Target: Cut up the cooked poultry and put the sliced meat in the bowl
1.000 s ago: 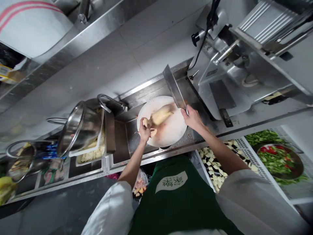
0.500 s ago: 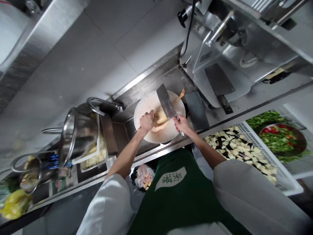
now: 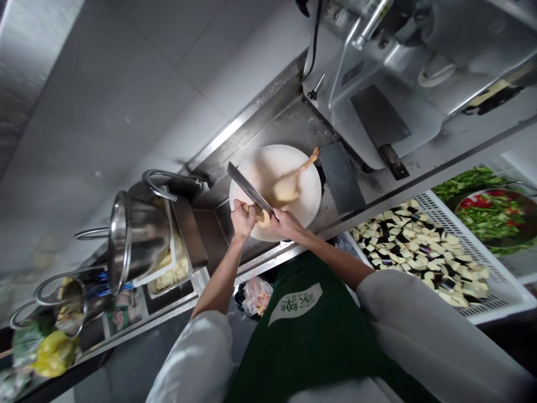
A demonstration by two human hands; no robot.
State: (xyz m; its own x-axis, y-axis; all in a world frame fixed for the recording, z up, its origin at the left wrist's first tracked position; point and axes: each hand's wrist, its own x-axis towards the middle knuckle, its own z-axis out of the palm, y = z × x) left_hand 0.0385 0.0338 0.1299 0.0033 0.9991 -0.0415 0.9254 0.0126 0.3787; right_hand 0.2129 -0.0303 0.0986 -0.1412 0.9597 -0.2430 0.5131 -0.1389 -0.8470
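Observation:
My right hand (image 3: 288,225) grips the handle of a cleaver (image 3: 249,187), its broad blade slanting up and to the left over a round white chopping board (image 3: 308,210). My left hand (image 3: 243,221) is closed on a pale piece of chicken (image 3: 263,218), close beside the blade and near the board's front edge. The part inside my fingers is hidden. A larger piece of chicken (image 3: 287,187) lies on the board behind my hands, its yellowish leg (image 3: 310,159) pointing to the far right.
A second cleaver (image 3: 380,120) rests on a metal machine at right. A white crate (image 3: 509,305) of cut eggplant (image 3: 419,246) sits front right, beside a bowl of chopped vegetables (image 3: 495,215). Left are a steel pot (image 3: 142,238) and faucet (image 3: 168,182). A bagged bin (image 3: 255,296) is below.
The cleaver has swung left, off the large chicken piece. My left hand now holds a smaller piece toward the front left, and my right hand has come close to it.

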